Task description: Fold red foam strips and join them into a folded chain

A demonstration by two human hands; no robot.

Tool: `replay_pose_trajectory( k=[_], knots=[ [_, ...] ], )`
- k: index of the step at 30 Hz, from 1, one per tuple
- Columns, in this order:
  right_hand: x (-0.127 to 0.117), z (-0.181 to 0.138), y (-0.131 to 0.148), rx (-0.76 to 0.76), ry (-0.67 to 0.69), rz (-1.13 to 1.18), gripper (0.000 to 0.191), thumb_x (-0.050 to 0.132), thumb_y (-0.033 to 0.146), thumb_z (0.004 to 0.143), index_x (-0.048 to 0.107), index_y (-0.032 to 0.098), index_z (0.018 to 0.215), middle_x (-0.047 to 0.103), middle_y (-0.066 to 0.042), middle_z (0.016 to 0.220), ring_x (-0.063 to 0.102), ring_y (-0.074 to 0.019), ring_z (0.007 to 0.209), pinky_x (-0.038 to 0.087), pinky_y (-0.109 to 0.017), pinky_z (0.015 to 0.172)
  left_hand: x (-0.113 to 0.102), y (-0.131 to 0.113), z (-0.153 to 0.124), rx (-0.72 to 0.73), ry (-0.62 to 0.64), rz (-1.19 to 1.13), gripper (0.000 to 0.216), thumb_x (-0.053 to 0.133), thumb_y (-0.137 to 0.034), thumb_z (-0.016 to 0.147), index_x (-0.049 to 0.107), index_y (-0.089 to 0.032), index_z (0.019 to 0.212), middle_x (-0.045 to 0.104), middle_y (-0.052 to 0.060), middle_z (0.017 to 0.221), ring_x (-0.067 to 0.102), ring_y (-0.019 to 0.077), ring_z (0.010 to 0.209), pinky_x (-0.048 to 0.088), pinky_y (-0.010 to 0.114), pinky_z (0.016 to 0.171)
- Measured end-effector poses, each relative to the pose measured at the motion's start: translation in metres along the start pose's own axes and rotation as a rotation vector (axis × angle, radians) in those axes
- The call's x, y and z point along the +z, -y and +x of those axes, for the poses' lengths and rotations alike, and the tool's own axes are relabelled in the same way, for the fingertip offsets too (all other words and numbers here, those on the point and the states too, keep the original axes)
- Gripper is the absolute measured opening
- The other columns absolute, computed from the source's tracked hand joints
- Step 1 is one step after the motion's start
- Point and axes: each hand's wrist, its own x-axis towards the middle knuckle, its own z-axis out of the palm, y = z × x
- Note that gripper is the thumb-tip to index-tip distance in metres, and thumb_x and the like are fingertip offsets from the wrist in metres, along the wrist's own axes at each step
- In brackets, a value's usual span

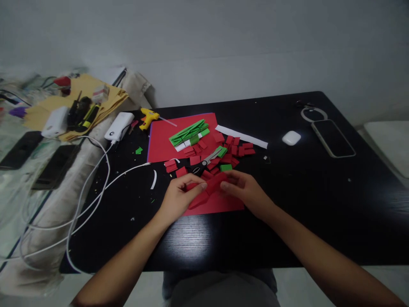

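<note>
My left hand (180, 194) and my right hand (244, 189) meet over a black desk (319, 204), both pinching a folded red paper piece (212, 185) between fingertips. Under them lies a red sheet (220, 204). Just beyond are several small folded red paper pieces (236, 150), a few green ones (226, 167) and scissors (207, 162). Farther back a larger red sheet (161, 140) carries folded green strips (188, 133).
A yellow glue gun (148, 117), a white paper strip (241, 136), a white earbud case (291, 137) and a phone (332, 137) lie on the desk. To the left are a white power bank (119, 126) with cables (92, 187), more phones and clutter.
</note>
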Motion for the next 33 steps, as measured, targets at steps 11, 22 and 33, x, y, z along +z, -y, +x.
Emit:
replay_pose_trajectory(
  k=[11, 22, 33],
  knots=[
    [0.001, 0.001, -0.011, -0.053, -0.100, -0.064, 0.032, 0.093, 0.039, 0.066, 0.074, 0.021, 0.084, 0.076, 0.000, 0.083, 0.072, -0.0174, 0.078, 0.058, -0.033, 0.081, 0.007, 0.002, -0.002, -0.055, 0.090, -0.108, 0.018, 0.077, -0.030, 0.082, 0.068, -0.015, 0.080, 0.062, -0.002, 0.067, 0.054, 0.0094, 0.061, 0.042, 0.022, 0.061],
    [0.003, -0.002, -0.010, -0.084, -0.044, -0.135, 0.031, 0.091, 0.041, 0.066, 0.073, 0.022, 0.081, 0.076, -0.001, 0.084, 0.073, -0.0196, 0.080, 0.059, -0.035, 0.080, 0.012, 0.004, -0.004, -0.022, 0.069, -0.162, 0.025, 0.080, -0.033, 0.081, 0.063, -0.016, 0.086, 0.060, -0.003, 0.067, 0.053, 0.0096, 0.062, 0.042, 0.022, 0.062],
    [0.003, -0.002, -0.010, -0.087, -0.073, -0.137, 0.028, 0.090, 0.038, 0.067, 0.074, 0.021, 0.081, 0.076, 0.000, 0.082, 0.072, -0.0182, 0.079, 0.058, -0.034, 0.082, 0.010, 0.002, -0.003, -0.007, 0.073, -0.158, 0.027, 0.079, -0.036, 0.083, 0.063, -0.015, 0.084, 0.054, -0.005, 0.065, 0.048, 0.0081, 0.060, 0.039, 0.021, 0.059]
  ],
)
